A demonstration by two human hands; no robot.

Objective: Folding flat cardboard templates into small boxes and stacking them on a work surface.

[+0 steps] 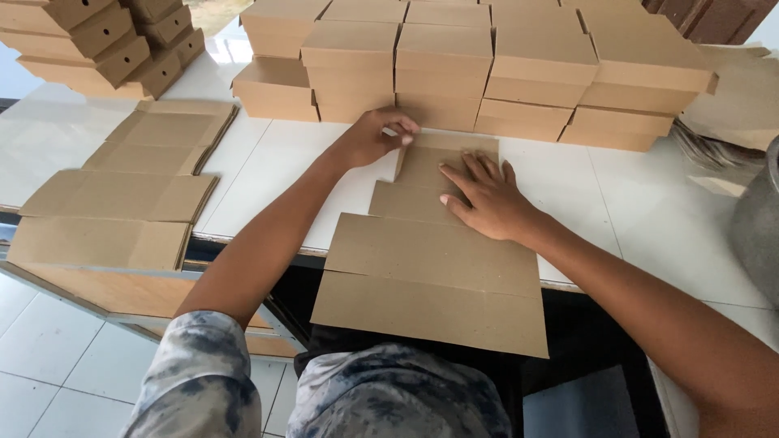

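**A:** From the head camera, what are the hands on?

**B:** A flat brown die-cut cardboard sheet (430,268), lying on the white tiled tabletop (649,203) with its near edge hanging over the table's front edge toward the person. The right hand (487,199) lies flat on the far part of the sheet, fingers spread and pressing down, gripping nothing. The left hand (375,136) has its fingers curled, pinching the small far-left flap of that sheet and lifting it.

**A:** And around it?

**B:** Rows of finished shallow brown cardboard boxes (487,69) stacked just beyond the sheet, another tilted stack of the same boxes (105,45) far left, and piles of unfolded brown cardboard blanks (130,191) to the left, well apart from the hands.

**A:** What could go wrong?

**B:** I'd judge the overhang the main risk: if the right palm eases off, the sheet may slide toward the lap. The flap could also crease off its score line if pulled at an angle. And the left knuckles sit close to the stacked boxes; a wide swing might nudge the front row.
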